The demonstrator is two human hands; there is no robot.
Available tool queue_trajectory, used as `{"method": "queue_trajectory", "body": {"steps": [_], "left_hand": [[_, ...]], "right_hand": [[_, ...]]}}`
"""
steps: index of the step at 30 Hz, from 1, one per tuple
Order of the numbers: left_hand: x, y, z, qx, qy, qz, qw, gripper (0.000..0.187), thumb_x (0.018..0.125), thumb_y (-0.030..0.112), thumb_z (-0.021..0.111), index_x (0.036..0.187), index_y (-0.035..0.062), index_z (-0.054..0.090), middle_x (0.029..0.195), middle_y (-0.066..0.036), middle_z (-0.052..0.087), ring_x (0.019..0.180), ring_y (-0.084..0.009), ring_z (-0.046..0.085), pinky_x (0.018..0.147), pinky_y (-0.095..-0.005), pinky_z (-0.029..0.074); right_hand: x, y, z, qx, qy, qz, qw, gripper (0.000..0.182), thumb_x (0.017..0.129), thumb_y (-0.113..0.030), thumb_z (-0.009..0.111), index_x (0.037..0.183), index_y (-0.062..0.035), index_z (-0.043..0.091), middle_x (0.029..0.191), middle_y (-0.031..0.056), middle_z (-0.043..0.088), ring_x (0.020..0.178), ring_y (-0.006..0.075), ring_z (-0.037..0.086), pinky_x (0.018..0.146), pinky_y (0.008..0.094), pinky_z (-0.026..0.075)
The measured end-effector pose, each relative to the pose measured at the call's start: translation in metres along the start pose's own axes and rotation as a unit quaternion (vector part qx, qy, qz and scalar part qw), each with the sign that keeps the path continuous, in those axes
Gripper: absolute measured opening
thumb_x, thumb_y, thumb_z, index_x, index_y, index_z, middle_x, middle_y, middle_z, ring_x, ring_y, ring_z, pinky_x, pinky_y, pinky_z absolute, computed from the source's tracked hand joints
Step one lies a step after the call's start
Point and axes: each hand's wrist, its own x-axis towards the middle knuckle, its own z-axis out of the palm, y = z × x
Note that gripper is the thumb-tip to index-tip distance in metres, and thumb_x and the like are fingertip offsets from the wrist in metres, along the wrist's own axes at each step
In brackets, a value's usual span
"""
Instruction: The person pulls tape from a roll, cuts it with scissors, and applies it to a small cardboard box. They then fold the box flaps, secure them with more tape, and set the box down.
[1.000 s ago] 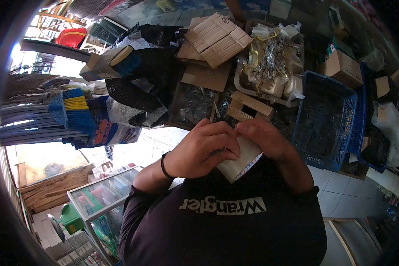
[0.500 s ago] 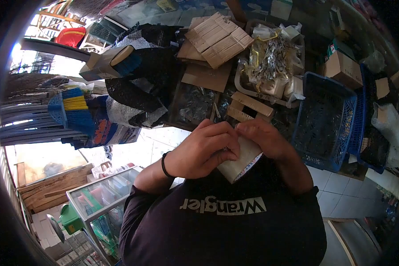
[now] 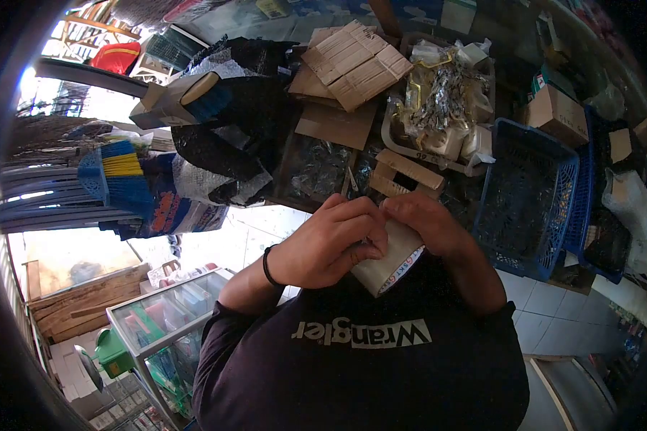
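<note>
Both hands, left hand point(image 3: 323, 248) and right hand point(image 3: 428, 226), are clamped together on a small white box point(image 3: 388, 262) held at chest level. Beyond: cluttered tabletop point(image 3: 338, 126) with cardboard pieces point(image 3: 352, 61), blue basket point(image 3: 528, 197); white tiled floor point(image 3: 255, 226)

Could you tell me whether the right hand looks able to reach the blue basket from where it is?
Probably yes: the right hand is beside the blue basket with nothing between them, but it is gripping the white packet.

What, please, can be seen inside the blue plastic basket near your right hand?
Inside the blue plastic basket only dark mesh walls and floor show; contents, if any, cannot be made out. Its far side is hidden behind its rim.
</note>
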Motion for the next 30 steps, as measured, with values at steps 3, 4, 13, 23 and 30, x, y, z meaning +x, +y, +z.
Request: {"method": "queue_trajectory", "body": {"steps": [3, 4, 13, 23, 30], "left_hand": [[0.0, -0.001, 0.002, -0.008, 0.005, 0.0, 1.0, 0.013, 0.076, 0.005, 0.059, 0.087, 0.0104, 0.055, 0.09, -0.003, 0.051, 0.088, -0.0197, 0.051, 0.074, -0.0318, 0.032], [0.0, -0.001, 0.002, -0.012, 0.008, 0.001, 1.0, 0.013, 0.076, 0.005, 0.059, 0.087, 0.0103, 0.055, 0.09, -0.003, 0.051, 0.089, -0.0198, 0.051, 0.074, -0.0319, 0.032], [-0.001, -0.001, 0.003, -0.009, 0.009, -0.001, 1.0, 0.013, 0.077, 0.005, 0.059, 0.088, 0.0101, 0.055, 0.09, -0.003, 0.051, 0.089, -0.0203, 0.051, 0.074, -0.0321, 0.033], [0.002, 0.001, 0.004, 0.001, 0.036, -0.03, 0.999, 0.014, 0.074, 0.003, 0.064, 0.086, 0.0063, 0.056, 0.093, -0.008, 0.051, 0.088, -0.0228, 0.053, 0.075, -0.0337, 0.041], [0.009, -0.008, 0.001, -0.076, 0.012, -0.021, 0.997, 0.015, 0.077, 0.003, 0.064, 0.091, 0.0038, 0.056, 0.09, -0.008, 0.054, 0.083, -0.0209, 0.057, 0.068, -0.0321, 0.046]], "right_hand": [[0.002, 0.0, -0.003, 0.001, -0.012, 0.003, 1.0, 0.039, 0.094, -0.033, 0.04, 0.1, 0.0017, 0.058, 0.086, 0.0073, 0.061, 0.074, 0.0112, 0.055, 0.066, 0.027, 0.046], [0.003, 0.0, -0.004, 0.004, -0.024, 0.008, 1.0, 0.039, 0.095, -0.033, 0.04, 0.1, 0.0017, 0.058, 0.086, 0.0073, 0.061, 0.074, 0.0112, 0.055, 0.066, 0.027, 0.046], [-0.001, -0.007, 0.001, 0.056, 0.031, 0.053, 0.997, 0.027, 0.09, -0.023, 0.05, 0.101, -0.0002, 0.059, 0.093, 0.0079, 0.06, 0.086, 0.013, 0.056, 0.074, 0.0267, 0.045], [0.007, 0.013, -0.008, 0.085, 0.03, 0.056, 0.994, 0.036, 0.091, -0.035, 0.047, 0.097, -0.0008, 0.057, 0.081, 0.0048, 0.058, 0.073, 0.0095, 0.053, 0.063, 0.0245, 0.044], [0.007, 0.007, -0.007, 0.141, 0.049, 0.111, 0.983, 0.036, 0.09, -0.037, 0.049, 0.099, -0.0027, 0.056, 0.088, 0.0061, 0.057, 0.077, 0.0116, 0.055, 0.066, 0.0251, 0.045]]}}
